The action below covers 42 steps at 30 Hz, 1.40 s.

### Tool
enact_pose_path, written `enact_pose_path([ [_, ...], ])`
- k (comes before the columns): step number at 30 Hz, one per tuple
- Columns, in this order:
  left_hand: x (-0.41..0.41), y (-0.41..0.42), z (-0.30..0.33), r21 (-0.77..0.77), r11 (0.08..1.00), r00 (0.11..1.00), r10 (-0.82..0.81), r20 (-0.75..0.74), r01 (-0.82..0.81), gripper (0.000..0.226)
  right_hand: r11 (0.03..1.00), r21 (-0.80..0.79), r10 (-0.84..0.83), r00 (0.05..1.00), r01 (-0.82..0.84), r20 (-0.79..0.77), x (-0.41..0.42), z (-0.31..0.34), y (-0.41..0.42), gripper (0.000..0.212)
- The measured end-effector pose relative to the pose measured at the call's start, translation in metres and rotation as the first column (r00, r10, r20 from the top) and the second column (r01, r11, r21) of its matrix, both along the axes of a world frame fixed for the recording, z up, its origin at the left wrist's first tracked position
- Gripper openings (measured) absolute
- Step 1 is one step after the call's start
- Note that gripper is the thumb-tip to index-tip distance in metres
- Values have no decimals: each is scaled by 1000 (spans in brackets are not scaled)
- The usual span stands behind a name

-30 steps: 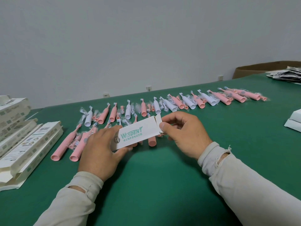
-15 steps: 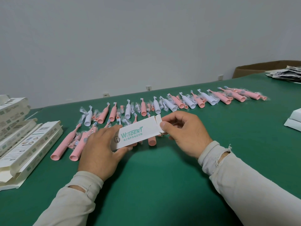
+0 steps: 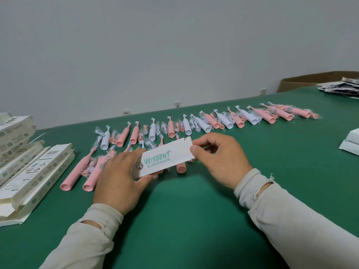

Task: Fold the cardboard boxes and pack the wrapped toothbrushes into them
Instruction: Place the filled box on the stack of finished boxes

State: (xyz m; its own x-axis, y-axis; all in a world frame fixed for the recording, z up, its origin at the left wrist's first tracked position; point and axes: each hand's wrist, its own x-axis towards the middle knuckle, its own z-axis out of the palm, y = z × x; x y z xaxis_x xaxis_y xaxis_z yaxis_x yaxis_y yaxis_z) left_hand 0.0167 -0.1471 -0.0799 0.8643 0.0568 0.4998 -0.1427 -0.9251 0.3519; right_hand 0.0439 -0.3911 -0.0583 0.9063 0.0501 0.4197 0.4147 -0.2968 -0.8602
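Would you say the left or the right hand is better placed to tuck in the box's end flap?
Right, probably: the right hand already pinches the box at its open flap end, while the left hand grips the other end, steadying it.

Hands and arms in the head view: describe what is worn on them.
Both arms wear long, loose off-white sleeves. The cuff by the right hand is frayed, with a torn hole and loose threads. The cuff by the left hand is creased. Both hands are bare: no gloves, rings or watch show.

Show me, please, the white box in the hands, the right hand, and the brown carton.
white box [image 3: 161,162]: head view, printed front face.
right hand [image 3: 219,154]: head view, back of hand.
brown carton [image 3: 310,80]: head view, front wall.
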Motion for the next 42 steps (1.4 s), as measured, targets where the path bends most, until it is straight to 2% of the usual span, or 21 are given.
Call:
enact_pose_path([
  [7,-1,-1,0,24,1000,1000,3,-1,-3,70,1000,-10,0,1000,-1,-3,-3,0,4,9],
  [11,-1,-1,1,5,1000,1000,-1,-15,1,69,998,-62,25,1000,-25,-1,-5,1,6,18],
  [18,-6,-5,4,-32,999,1000,3,-21,-4,75,999,-34,12,1000,-11,24,-2,-2,6,26],
  [21,-8,-9,4,-36,998,998,-50,-36,49,70,998,42,-38,999,37,21,0,-2,6,31],
  [23,-9,-16,3,-89,990,994,-111,-9,110,63,976,200,-74,996,84,-57,0,0,7,36],
  [25,-12,-30,2,-184,970,987,-151,55,158,57,890,450,34,974,73,-226,-4,3,12,46],
  [26,-14,-39,2,-238,952,979,-174,106,195,55,858,512,115,950,52,-290,-8,3,17,45],
  [29,-18,-61,-1,-324,895,947,-248,205,305,56,903,426,214,914,-51,-345,-23,-11,43,26],
  [32,-21,-70,-6,-325,862,921,-351,169,388,64,927,366,55,938,79,-342,-32,-13,48,21],
  [36,-21,-63,-11,-332,834,896,-428,115,441,71,902,306,-229,938,305,-260,-26,25,-28,18],
  [39,-16,-57,-13,-340,827,893,-433,119,447,54,763,187,-587,784,619,-201,-26,53,-126,32],
  [42,-11,-56,-17,-358,813,887,-443,130,459,34,590,44,-754,570,806,-327,-35,60,-223,40],
])
